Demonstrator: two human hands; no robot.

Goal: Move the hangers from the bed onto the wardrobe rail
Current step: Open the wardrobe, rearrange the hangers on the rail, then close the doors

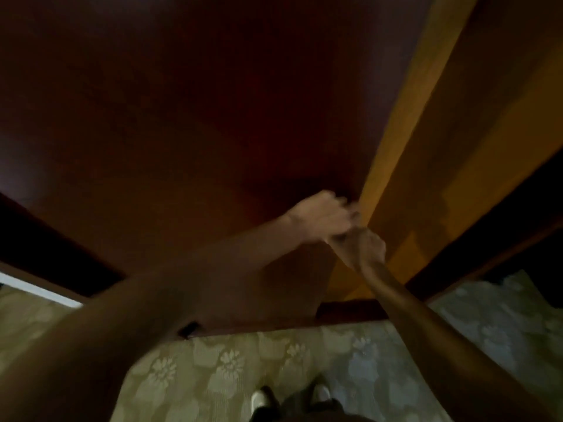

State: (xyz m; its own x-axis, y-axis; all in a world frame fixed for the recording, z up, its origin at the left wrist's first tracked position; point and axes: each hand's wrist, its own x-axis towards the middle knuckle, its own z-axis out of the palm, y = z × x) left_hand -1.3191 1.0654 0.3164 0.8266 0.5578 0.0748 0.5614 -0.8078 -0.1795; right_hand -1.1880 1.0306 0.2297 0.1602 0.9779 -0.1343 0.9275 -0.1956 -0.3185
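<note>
The view is dark and blurred. A wardrobe fills the upper frame: a dark red-brown door [182, 132] on the left and a lighter orange-brown door [457, 147] on the right. Both of my arms reach forward to the seam where the doors meet. My left hand [323, 214] has its fingers curled around the edge of the dark door. Just below it, touching it, my right hand [362, 248] is closed at the edge of the orange door. No hanger, bed or rail is in view.
A pale floor [228, 367] with a flower pattern lies below the wardrobe. My feet in light shoes [262, 397] stand close to its base. A small dark fitting [189, 328] sits at the dark door's bottom edge. A white strip [33, 287] shows at the far left.
</note>
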